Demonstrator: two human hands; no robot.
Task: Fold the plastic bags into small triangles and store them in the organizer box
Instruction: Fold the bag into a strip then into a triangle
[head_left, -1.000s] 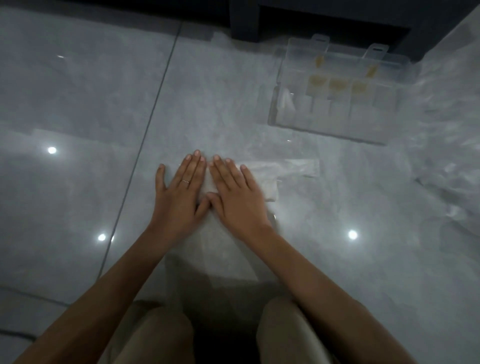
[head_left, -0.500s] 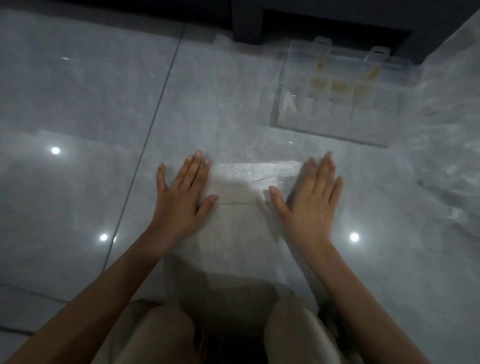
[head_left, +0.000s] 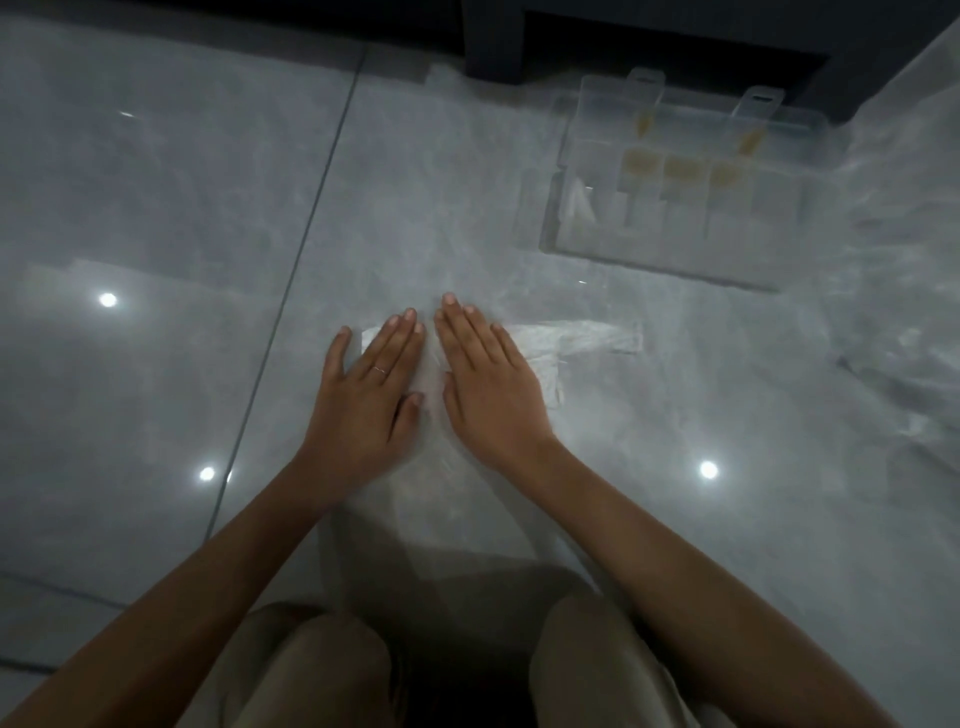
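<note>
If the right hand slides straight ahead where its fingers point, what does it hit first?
Nothing nearby: the right hand points at bare floor; the organizer box lies well off to its right. Depth is hard to judge.

Floor (head_left: 156, 182): glossy grey tiles, divided by a dark grout line (head_left: 317, 208); round light reflections (head_left: 107, 300) are mirrored in it. Dark furniture base (head_left: 493, 47) is seen at the top edge. Beige trousers (head_left: 311, 675) are seen at the bottom edge.

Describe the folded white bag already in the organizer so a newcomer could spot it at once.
Find the clear organizer box on the grey tiled floor, beyond the right hand. In its leftmost compartment sits a white folded triangle. Other filled compartments nearby hold yellowish pieces; this one alone is white.
</note>
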